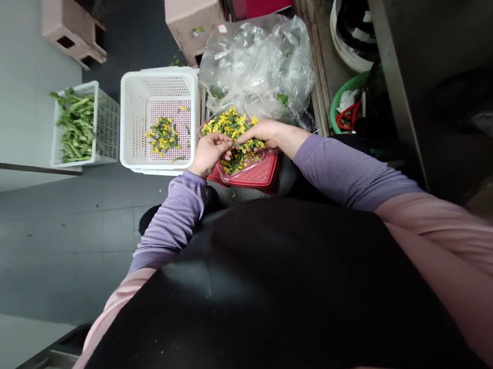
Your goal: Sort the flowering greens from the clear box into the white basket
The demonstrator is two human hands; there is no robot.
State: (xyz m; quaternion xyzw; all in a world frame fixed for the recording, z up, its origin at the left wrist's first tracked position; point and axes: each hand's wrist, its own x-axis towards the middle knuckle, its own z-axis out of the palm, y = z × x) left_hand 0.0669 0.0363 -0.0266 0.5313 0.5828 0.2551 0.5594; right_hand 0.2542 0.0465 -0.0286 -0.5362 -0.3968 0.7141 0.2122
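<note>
My left hand (214, 151) is closed in a pinch at the left edge of a pile of yellow-flowered green stems (231, 124); what its fingertips grip is too small to make out. Close beside it, my right hand (262, 133) is closed on some yellow-flowered stems over the same pile. The pile lies in clear plastic on a red lid (256, 173). To the left stands a white perforated basket (131, 124) with a small heap of cut flowering stems (163, 136) on its bottom.
A smaller white basket (106, 130) of thick green stalks (76, 124) stands at the far left. Clear plastic bags (258, 57) lie behind the pile. Two pink stools (194, 14) are farther back. At right are a green-rimmed bin (336, 101) and a dark counter (450, 52).
</note>
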